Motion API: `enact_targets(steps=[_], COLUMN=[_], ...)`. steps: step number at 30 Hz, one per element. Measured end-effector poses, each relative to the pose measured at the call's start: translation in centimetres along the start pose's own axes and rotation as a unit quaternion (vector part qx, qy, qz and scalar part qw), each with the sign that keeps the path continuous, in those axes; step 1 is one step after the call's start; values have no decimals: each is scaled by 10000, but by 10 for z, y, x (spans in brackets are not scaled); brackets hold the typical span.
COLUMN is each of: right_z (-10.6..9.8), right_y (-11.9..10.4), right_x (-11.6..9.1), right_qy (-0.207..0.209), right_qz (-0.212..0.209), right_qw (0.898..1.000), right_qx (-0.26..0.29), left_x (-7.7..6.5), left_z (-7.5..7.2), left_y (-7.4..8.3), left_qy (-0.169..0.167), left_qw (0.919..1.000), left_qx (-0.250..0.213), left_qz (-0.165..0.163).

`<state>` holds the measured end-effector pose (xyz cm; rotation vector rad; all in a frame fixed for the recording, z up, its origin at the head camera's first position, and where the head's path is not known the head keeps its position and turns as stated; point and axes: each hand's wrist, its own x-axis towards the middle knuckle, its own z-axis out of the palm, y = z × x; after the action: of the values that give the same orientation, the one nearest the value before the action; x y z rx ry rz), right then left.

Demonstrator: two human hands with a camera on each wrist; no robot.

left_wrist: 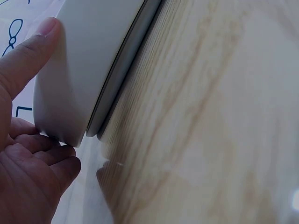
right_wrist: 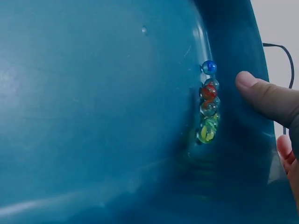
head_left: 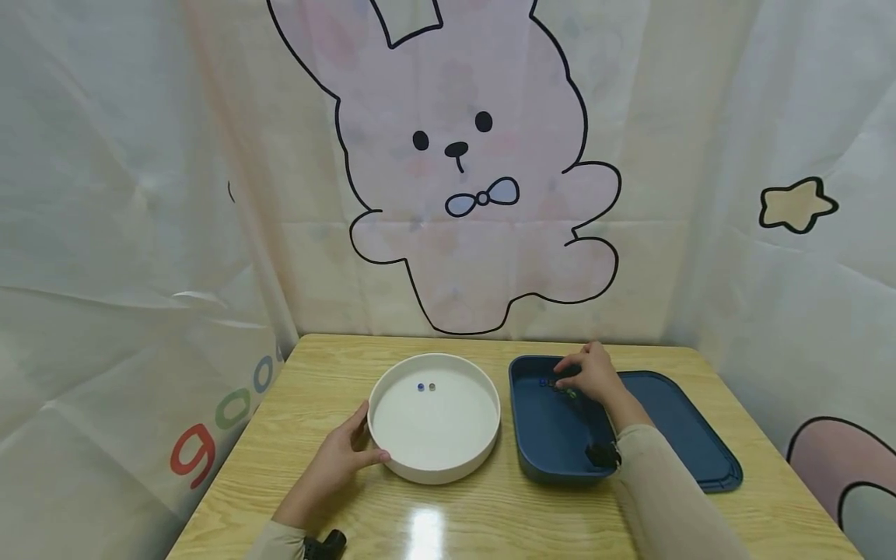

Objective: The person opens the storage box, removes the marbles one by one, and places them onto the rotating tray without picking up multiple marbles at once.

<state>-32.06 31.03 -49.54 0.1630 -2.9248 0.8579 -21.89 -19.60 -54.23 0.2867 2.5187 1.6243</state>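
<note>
My left hand (head_left: 350,447) grips the side of a round white dish (head_left: 434,443), thumb at the rim and fingers around the outer wall. In the left wrist view, the thumb (left_wrist: 35,51) lies along the dish wall. Two small marbles, a blue one (head_left: 421,386) and a pale one (head_left: 432,386), sit in the dish. My right hand (head_left: 593,377) is over the far end of a deep blue box (head_left: 560,439), thumb and fingers apart. Below the thumb (right_wrist: 261,93), several glass marbles line the box's end: a blue one (right_wrist: 210,67), a red one (right_wrist: 208,92) and yellow-green ones (right_wrist: 207,133).
A flat blue lid or tray (head_left: 682,428) lies right of the box, partly behind the right forearm. Everything stands on a wood-grain table (head_left: 294,412). Behind it hangs a printed curtain (head_left: 462,257) with a cartoon bear; more curtain flanks both sides.
</note>
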Motion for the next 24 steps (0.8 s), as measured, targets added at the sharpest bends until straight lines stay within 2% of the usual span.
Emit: enact_targets(steps=[15, 24], right_z=[8, 11], right_y=[2, 3], right_x=[-2, -1], right_qy=[-224, -238], right_qz=[159, 72], right_qw=[9974, 9936], right_qx=[-668, -1104], left_x=[0, -1], left_z=[1, 0], left_y=[0, 3], left_qy=[12, 66], left_qw=[10000, 10000], left_qx=[-59, -38], left_qz=[31, 37])
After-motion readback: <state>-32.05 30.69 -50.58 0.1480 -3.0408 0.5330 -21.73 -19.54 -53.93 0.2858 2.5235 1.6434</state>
